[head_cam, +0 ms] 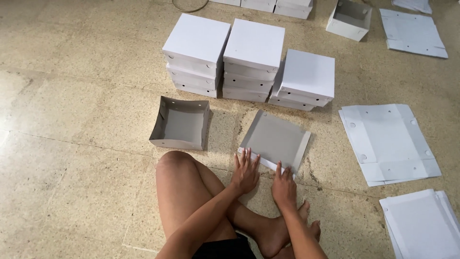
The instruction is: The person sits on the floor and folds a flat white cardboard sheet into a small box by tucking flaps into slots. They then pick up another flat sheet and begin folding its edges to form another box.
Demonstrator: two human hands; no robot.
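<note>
Flat grey cardboard blank (pixel 276 139) on the floor (pixel 72 120) before crossed legs, left hand (pixel 245 173) and right hand (pixel 284 188) pressed open-palmed on its near edge; open folded box (pixel 180 123) beside, stacked white boxes (pixel 249 57) behind.

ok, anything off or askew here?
Nothing damaged or spilled. Both hands, left hand and right hand, press the near flap of a flat grey sheet lying skewed to the box stacks. The folded open box sits slightly rotated too.
</note>
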